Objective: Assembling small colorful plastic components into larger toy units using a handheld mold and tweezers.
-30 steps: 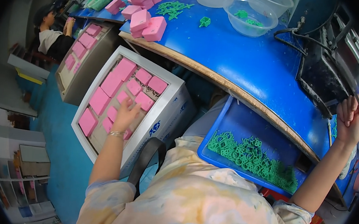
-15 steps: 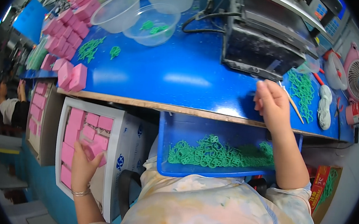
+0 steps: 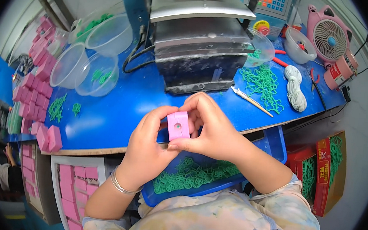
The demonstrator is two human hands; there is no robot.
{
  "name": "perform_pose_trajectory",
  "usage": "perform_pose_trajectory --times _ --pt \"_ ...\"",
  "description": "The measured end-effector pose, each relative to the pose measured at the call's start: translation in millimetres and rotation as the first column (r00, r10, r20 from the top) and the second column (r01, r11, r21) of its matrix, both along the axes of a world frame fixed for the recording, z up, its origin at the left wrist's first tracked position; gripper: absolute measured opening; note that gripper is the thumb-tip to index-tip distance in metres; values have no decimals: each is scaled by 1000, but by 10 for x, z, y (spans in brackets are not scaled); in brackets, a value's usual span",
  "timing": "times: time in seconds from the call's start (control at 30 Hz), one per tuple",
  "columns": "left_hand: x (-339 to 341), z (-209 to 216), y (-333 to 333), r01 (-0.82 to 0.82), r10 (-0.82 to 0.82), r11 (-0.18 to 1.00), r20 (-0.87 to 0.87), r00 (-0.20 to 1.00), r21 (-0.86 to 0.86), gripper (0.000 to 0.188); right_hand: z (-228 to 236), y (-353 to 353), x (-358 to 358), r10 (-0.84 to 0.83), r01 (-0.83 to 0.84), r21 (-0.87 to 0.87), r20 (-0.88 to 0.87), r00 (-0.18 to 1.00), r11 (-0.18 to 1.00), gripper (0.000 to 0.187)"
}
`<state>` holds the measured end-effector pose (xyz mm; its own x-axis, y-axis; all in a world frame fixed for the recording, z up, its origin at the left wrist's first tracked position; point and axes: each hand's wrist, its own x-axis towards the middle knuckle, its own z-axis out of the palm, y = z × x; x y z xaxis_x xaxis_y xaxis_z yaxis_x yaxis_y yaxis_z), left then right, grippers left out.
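Both hands grip one small pink block [image 3: 173,129] above the front edge of the blue table. A round hole with a green spot inside shows on its upper face, along with thin lines. My left hand [image 3: 149,140] closes on the block's left side, with a silver bracelet on the wrist. Wrapped round the right side, my right hand [image 3: 212,133] presses its thumb on the near edge. Just below them is a blue bin [image 3: 277,145] with many green linked pieces [image 3: 196,175]. A white box [image 3: 102,171] of pink blocks stands at lower left.
Past my hands stands a dark metal machine [image 3: 200,55]. Clear plastic bowls [image 3: 98,74] and stacked pink blocks [image 3: 30,101] are at left. Right of the machine lie green pieces [image 3: 263,84], a wooden-handled tool [image 3: 255,103], a yarn bundle [image 3: 295,89] and a pink fan [image 3: 330,38].
My left hand has brought a pink block from the white box to above the table edge. My right hand has moved left and now grips it too. The view has turned right.
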<state>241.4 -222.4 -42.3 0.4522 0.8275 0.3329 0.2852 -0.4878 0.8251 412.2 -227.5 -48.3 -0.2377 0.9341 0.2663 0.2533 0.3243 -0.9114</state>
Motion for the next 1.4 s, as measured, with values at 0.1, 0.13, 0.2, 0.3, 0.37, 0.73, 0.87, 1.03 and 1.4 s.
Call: perform_pose_trajectory --times 0.1,0.13,0.2,0.3,0.37,0.73,0.87,1.03,1.4 --pt "-2 45 53 49 -43 988 41 998 -150 50 -86 64 44 64 -63 11 -94 994 998 57" --pt "-1 39 75 52 -46 986 38 998 -157 50 -93 86 52 68 -65 31 -85 994 997 53" --pt "-18 27 130 106 -65 961 164 984 -257 49 -112 104 35 71 -82 -44 -222 972 996 50" --pt "-134 -95 183 152 -2 929 405 914 -339 52 -229 140 87 -34 -71 -196 -485 874 978 37" --pt "-179 -178 171 135 60 910 447 893 -393 56 -287 142 103 -170 205 97 -287 943 974 41" --pt "-13 -156 -97 120 89 908 465 881 -401 45 -24 71 -8 -259 30 585 312 914 811 52" --pt "-17 -151 -88 205 4 904 485 875 -376 45 -104 96 30 -262 12 601 332 906 799 46" --pt "-84 -235 -43 173 45 907 496 867 -384 46 -122 121 76 -219 -11 618 295 930 786 43" --pt "-186 -189 96 -361 391 919 254 885 -156 57 -50 -97 236 234 -421 44 -880 413 906 53"
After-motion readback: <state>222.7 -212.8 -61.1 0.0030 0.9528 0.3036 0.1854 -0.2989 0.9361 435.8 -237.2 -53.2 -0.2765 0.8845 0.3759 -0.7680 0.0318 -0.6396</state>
